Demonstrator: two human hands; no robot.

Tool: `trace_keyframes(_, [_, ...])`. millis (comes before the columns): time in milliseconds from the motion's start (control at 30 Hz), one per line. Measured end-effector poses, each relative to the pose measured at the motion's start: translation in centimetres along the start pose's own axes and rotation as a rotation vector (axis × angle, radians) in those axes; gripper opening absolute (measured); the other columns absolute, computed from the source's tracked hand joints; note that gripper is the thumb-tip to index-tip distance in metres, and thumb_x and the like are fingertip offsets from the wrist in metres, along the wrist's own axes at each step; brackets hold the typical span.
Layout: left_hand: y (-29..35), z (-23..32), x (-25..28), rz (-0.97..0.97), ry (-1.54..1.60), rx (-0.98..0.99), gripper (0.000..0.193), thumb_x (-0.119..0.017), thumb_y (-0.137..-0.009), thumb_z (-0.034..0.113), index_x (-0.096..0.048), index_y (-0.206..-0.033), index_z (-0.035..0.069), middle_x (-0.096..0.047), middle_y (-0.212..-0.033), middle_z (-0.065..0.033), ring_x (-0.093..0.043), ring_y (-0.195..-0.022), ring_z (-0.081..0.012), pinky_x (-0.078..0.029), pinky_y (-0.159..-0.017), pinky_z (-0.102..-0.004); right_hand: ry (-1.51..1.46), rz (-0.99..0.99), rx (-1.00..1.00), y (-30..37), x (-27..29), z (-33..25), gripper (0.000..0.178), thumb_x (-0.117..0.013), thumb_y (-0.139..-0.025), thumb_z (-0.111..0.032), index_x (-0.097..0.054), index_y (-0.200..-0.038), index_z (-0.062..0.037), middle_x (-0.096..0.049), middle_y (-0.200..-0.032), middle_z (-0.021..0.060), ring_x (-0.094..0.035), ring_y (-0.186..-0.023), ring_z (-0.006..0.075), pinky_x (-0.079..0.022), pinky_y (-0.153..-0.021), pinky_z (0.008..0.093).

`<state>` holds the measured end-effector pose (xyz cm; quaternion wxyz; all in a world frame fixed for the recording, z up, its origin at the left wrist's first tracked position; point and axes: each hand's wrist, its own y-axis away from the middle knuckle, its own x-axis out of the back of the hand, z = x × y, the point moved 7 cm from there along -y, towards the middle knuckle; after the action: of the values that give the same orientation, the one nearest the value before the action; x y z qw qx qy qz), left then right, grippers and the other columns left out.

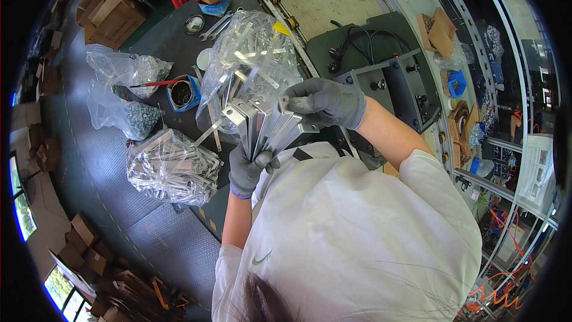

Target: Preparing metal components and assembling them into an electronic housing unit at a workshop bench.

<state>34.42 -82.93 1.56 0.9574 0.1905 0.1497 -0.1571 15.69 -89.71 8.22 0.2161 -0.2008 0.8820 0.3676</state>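
Both my hands wear grey gloves. My left hand (246, 173) is closed around the lower ends of several flat metal brackets (257, 124), which fan out upward from it. My right hand (325, 102) pinches the top end of one bracket (288, 120) at the right of the bunch, near its small hole. Just beyond the brackets lies an opened clear plastic bag (253, 42) full of shiny metal strips. To the left of my left hand, a second clear bag (173, 167) is packed with similar strips.
Further left are plastic bags of small hardware (143, 118) and a blue-edged tub (183, 94) with a red-handled brush (156, 83). Wrenches (215, 26) lie at the back. On the right, a dark metal frame (387, 86) and a black cable (363, 42) rest on a green board.
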Motion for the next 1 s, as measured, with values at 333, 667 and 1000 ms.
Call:
trace_keyframes(333, [0.2, -0.4, 0.4, -0.113, 0.096, -0.084, 0.053, -0.076, -0.083, 0.011, -0.052, -0.125, -0.010, -0.068, -0.091, -0.0166, -0.070, -0.068, -0.0227, -0.054, -0.052, -0.0278, 0.090, -0.094, 0.054, -0.2, -0.7, 0.0, 0.032, -0.072, -0.090, -0.025, -0.070, -0.107, 0.0013, -0.064, -0.089, -0.0017, -0.054, -0.076, 0.0039, -0.043, -0.065, 0.0202])
trace_keyframes(667, [0.4, -0.2, -0.1, -0.116, 0.071, -0.015, 0.049, -0.078, -0.085, 0.010, -0.056, -0.123, -0.011, -0.070, -0.096, -0.0187, -0.071, -0.071, -0.0226, -0.055, -0.053, -0.0276, 0.749, -0.013, 0.053, 0.0, -3.8, -3.0, 0.030, -0.070, -0.092, -0.033, -0.072, -0.101, -0.0048, -0.059, -0.075, -0.0020, -0.051, -0.063, 0.0032, -0.039, -0.054, 0.0213])
trace_keyframes(1000, [1.0, -0.9, 0.4, -0.252, 0.131, 0.021, 0.028, -0.076, -0.086, 0.012, -0.066, -0.101, -0.009, -0.073, -0.083, -0.0193, -0.066, -0.061, -0.0168, -0.051, -0.053, -0.0262, 0.189, -0.107, -0.015, -0.5, -2.0, 0.1, 0.033, -0.070, -0.089, -0.025, -0.069, -0.109, 0.0017, -0.059, -0.075, -0.0042, -0.048, -0.057, 0.0021, -0.036, -0.048, 0.0196])
